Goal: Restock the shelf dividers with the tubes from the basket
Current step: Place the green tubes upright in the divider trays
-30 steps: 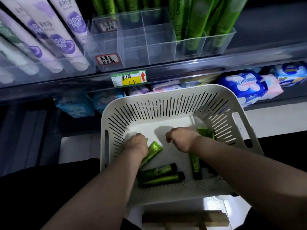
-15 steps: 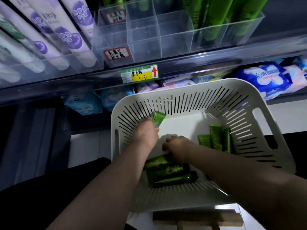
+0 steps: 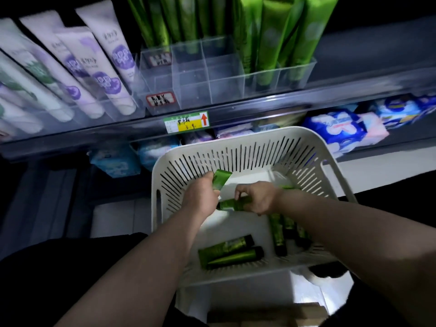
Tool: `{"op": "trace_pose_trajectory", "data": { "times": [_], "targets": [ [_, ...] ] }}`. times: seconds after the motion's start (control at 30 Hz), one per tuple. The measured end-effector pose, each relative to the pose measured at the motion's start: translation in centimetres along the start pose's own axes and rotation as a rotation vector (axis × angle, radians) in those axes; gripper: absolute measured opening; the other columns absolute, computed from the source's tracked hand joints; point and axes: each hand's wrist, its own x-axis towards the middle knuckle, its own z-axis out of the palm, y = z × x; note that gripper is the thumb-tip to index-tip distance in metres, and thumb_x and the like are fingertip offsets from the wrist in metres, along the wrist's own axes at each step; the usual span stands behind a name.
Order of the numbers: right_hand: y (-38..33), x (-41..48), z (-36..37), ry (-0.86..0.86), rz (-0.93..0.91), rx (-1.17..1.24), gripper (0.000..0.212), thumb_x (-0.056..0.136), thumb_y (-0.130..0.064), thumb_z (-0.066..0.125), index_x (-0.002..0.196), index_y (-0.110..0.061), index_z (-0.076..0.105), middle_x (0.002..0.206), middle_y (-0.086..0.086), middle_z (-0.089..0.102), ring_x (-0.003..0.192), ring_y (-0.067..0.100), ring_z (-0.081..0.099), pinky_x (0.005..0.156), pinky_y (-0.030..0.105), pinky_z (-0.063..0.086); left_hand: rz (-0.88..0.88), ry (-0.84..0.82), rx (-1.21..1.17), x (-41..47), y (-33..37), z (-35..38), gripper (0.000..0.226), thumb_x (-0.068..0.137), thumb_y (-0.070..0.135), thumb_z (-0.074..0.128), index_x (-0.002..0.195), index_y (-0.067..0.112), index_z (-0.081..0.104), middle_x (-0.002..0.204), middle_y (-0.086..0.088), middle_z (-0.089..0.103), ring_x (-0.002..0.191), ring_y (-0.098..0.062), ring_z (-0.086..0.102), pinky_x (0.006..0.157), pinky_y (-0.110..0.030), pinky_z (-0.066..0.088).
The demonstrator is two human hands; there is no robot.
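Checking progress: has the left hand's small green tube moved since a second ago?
Yes: the green tube rose off the floor of the white slotted basket, toward its far wall.

green tubes (image 3: 230,253), white slotted basket (image 3: 238,147), lilac-printed tubes (image 3: 103,67)

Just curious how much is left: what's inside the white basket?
In the basket, two green tubes lie by the near wall; more lie on the right, partly covered by the right forearm. The left hand and right hand each grip another.
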Motion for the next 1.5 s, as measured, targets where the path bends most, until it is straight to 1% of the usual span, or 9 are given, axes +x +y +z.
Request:
{"op": "trace_pose_trajectory", "data": {
  "times": [0.17,0.27,0.4,0.53,0.7,0.8,0.9,1.3,1.5],
  "targets": [
    [-1.5,-4.1,-3.8,-0.010,-0.011,-0.011,0.039,0.083,-0.030,0.071,0.119,-0.020,0.061,0.120,-0.002,0.063,0.108,0.017,0.058,0.085,0.022,0.042,0.086,0.041,0.029,-1.8,2.6,-2.8,0.021,0.093,0.026,0.056,0.109,0.014,0.050,0.102,-0.011,0.063,0.095,-0.030,0.059,0.071,-0.028,0.038],
    [-2.3,-6.3,-5.6,-0.014,-0.036,0.056,0.053,0.077,-0.016,0.077,0.125,-0.010,0.055,0.119,0.004,0.063,0.097,0.015,0.060,0.078,0.020,0.044,0.151,0.131,-0.010,-3.3,4.7,-5.4,0.023,0.093,0.023,0.057,0.111,0.011,0.053,0.108,-0.012,0.060,0.098,-0.031,0.058,0.076,-0.035,0.050],
    [-3.1,-9.3,-8.7,0.332,-0.106,-0.050,0.024,0.082,-0.021,0.069,0.105,-0.021,0.067,0.101,0.002,0.070,0.090,0.021,0.066,0.074,0.027,0.050,0.224,0.313,-0.054,-4.3,7.3,-9.4,0.025,0.088,0.025,0.063,0.107,0.011,0.054,0.106,-0.013,0.064,0.098,-0.032,0.059,0.082,-0.037,0.048],
    [-4.0,-12.3,-12.7,0.720,-0.178,-0.239,0.028,0.081,-0.041,0.067,0.104,-0.024,0.069,0.098,0.002,0.049,0.106,0.025,0.051,0.084,0.033,0.044,0.247,0.413,-0.168,-4.5,9.0,-13.6,0.025,0.085,0.028,0.067,0.096,0.019,0.047,0.096,-0.010,0.065,0.089,-0.031,0.062,0.079,-0.043,0.052],
    [-4.1,-12.9,-16.0,0.913,-0.199,-0.167,0.028,0.089,-0.036,0.061,0.111,-0.018,0.062,0.108,0.005,0.055,0.103,0.030,0.056,0.075,0.034,0.043,0.235,0.570,-0.405,-2.8,11.7,-18.4,0.018,0.086,0.026,0.065,0.096,0.020,0.052,0.094,-0.004,0.064,0.089,-0.026,0.061,0.083,-0.040,0.053],
    [-2.9,-12.0,-16.7,1.040,-0.206,-0.087,0.028,0.087,-0.037,0.063,0.113,-0.024,0.062,0.108,0.000,0.058,0.102,0.028,0.058,0.076,0.036,0.049,0.201,0.612,-0.601,-0.2,13.0,-20.5,0.017,0.075,0.033,0.063,0.086,0.027,0.052,0.096,-0.003,0.065,0.094,-0.028,0.064,0.083,-0.052,0.055],
    [-2.1,-11.3,-17.9,1.081,-0.212,-0.069,0.028,0.088,-0.034,0.063,0.115,-0.026,0.061,0.108,-0.001,0.059,0.101,0.027,0.058,0.076,0.036,0.048,0.185,0.645,-0.651,3.5,14.4,-21.8,0.014,0.080,0.026,0.064,0.082,0.029,0.051,0.097,-0.004,0.065,0.094,-0.031,0.065,0.083,-0.056,0.054],
    [-1.8,-10.2,-18.3,1.011,-0.283,-0.095,0.026,0.093,-0.027,0.053,0.119,-0.030,0.054,0.106,-0.003,0.054,0.100,0.023,0.055,0.072,0.035,0.049,0.107,0.532,-0.350,14.5,15.8,-20.0,0.041,0.093,0.021,0.057,0.131,0.005,0.049,0.122,-0.013,0.061,0.111,-0.029,0.058,0.098,-0.041,0.048],
    [-2.6,-9.5,-17.8,0.960,-0.291,-0.142,0.023,0.094,-0.028,0.053,0.117,-0.032,0.053,0.103,-0.005,0.052,0.099,0.022,0.055,0.066,0.032,0.040,0.056,0.493,-0.505,15.2,13.8,-19.1,0.036,0.091,0.007,0.056,0.127,0.005,0.052,0.121,-0.013,0.061,0.113,-0.029,0.058,0.100,-0.041,0.047]
  ]
}}
